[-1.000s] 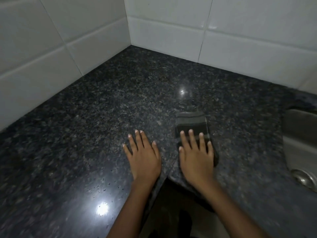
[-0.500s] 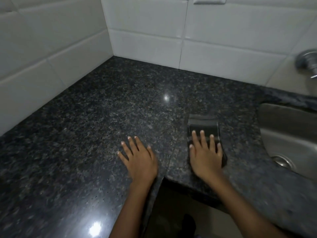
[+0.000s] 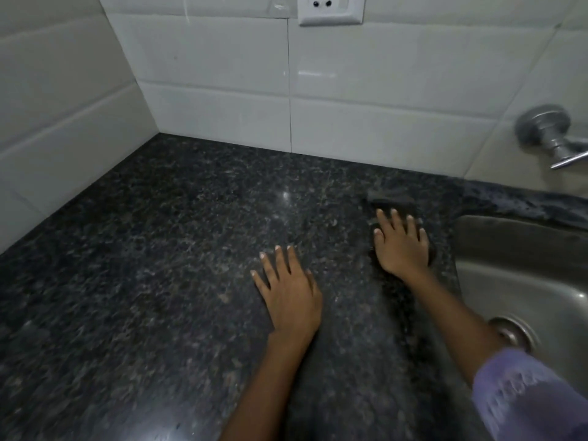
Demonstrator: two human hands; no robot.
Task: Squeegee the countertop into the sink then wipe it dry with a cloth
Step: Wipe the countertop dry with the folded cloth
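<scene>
Two walls clad in large glossy white tiles [image 3: 216,68] are seen meeting in a corner at the far left, with thin grout lines between the tiles. A white electrical socket plate [image 3: 330,9] is mounted high on the back wall. A chrome tap fitting [image 3: 547,132] is fixed to the tiled wall at the right. Soft highlights of overhead light are reflected on the tiles.
</scene>
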